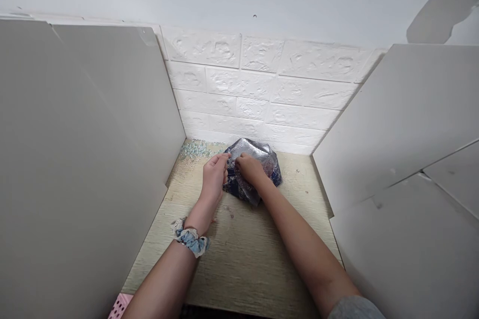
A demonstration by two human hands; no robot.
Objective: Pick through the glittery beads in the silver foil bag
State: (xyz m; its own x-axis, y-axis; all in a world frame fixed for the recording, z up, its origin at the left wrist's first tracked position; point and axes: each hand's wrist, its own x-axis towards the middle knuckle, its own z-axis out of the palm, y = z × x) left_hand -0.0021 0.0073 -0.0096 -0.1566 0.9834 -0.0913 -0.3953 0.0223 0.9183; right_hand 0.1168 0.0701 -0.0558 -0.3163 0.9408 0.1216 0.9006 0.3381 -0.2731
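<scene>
A crumpled bag (253, 147) with a shiny silver surface and dark blue patterned parts lies at the back of the wooden surface, close to the wall. My left hand (214, 175) is pinched at the bag's left edge, wearing a light blue scrunchie (190, 239) on the wrist. Over the middle of the bag, my right hand (250, 168) is closed with its fingers gripping the material. The fingertips of both hands are near each other, and exactly what lies between them is partly hidden.
Tall pale panels stand on the left (93, 134) and right (392, 124). White brick-patterned wall covering (254, 79) closes off the back. Small pale blue-green bits (196, 149) are scattered in the back left corner. A pink perforated item (119, 305) shows at bottom left.
</scene>
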